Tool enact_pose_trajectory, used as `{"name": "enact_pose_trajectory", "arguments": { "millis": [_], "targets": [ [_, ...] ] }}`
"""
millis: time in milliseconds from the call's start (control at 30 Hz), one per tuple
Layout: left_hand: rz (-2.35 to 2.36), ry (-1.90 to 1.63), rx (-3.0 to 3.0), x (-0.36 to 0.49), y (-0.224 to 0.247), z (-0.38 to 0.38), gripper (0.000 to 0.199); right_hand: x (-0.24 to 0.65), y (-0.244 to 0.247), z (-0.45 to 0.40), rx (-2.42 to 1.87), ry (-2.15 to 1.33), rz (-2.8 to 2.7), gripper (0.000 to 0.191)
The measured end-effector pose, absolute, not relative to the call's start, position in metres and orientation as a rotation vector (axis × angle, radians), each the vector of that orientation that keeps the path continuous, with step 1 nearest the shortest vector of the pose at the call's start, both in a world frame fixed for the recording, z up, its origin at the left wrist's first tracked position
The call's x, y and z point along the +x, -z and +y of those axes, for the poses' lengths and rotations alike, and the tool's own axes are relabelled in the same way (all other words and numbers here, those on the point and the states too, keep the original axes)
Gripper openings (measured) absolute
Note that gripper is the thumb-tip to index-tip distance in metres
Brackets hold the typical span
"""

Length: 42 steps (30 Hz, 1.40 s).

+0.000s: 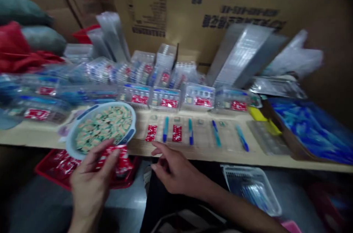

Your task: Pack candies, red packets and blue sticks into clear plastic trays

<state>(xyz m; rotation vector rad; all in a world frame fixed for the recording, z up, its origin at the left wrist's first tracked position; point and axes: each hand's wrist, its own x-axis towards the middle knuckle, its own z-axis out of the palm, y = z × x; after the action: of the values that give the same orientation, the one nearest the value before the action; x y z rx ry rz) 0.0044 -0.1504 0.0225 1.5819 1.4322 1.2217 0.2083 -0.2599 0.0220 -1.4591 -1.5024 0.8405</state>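
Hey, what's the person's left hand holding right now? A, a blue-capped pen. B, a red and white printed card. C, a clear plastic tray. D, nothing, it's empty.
B. The left hand grips a red and white printed card, held just above a red plastic basket.

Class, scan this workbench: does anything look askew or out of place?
Clear plastic blister trays at back right lean steeply against the cardboard carton, unlike the labelled boxes standing in a straight row in front.
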Motion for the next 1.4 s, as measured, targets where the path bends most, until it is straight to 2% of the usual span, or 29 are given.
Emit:
{"name": "enact_pose_trajectory", "arguments": {
  "millis": [100, 167, 467, 667, 767, 900, 1033, 1133, 1267, 1400],
  "targets": [
    [1.094, -0.973, 1.612, 0.078, -0.027, -0.187, 0.042, 0.219, -0.022, -0.262, -1.485, -0.849, -1.381, 0.017],
    [0.960, -0.887, 1.642, 0.114, -0.021, -0.197, 0.038, 0.240, -0.018, -0.272, -1.553, -0.745, -1.323, 0.007],
    [0.694, -0.628, 1.837, 0.220, -0.006, -0.193, 0.024, 0.405, 0.006, -0.351, -2.226, -0.197, -0.954, 0.027],
    [0.717, -0.524, 2.286, 0.262, 0.013, -0.200, 0.031, 0.432, 0.027, -0.364, -2.409, -0.165, -0.948, 0.031],
    [0.784, -0.502, 2.574, 0.255, 0.019, -0.200, 0.032, 0.436, 0.024, -0.374, -2.553, 0.031, -0.968, 0.037],
    [0.471, -0.459, 2.887, 0.230, 0.021, -0.203, 0.040, 0.433, 0.017, -0.392, -2.543, 0.303, -1.105, 0.048],
    [0.165, -0.179, 3.027, 0.220, 0.037, -0.209, 0.067, 0.411, 0.032, -0.398, -2.414, 0.215, -1.533, 0.050],
    [0.164, -0.079, 3.010, 0.220, 0.046, -0.211, 0.075, 0.399, 0.047, -0.396, -2.372, 0.115, -1.654, 0.049],
    [0.226, -0.325, 2.932, 0.210, 0.039, -0.214, 0.073, 0.399, 0.047, -0.401, -2.318, 0.164, -1.352, 0.052],
    [0.401, -0.799, 2.800, 0.189, 0.031, -0.224, 0.043, 0.403, 0.042, -0.414, -2.109, 0.092, -1.057, 0.056]
  ]
}}
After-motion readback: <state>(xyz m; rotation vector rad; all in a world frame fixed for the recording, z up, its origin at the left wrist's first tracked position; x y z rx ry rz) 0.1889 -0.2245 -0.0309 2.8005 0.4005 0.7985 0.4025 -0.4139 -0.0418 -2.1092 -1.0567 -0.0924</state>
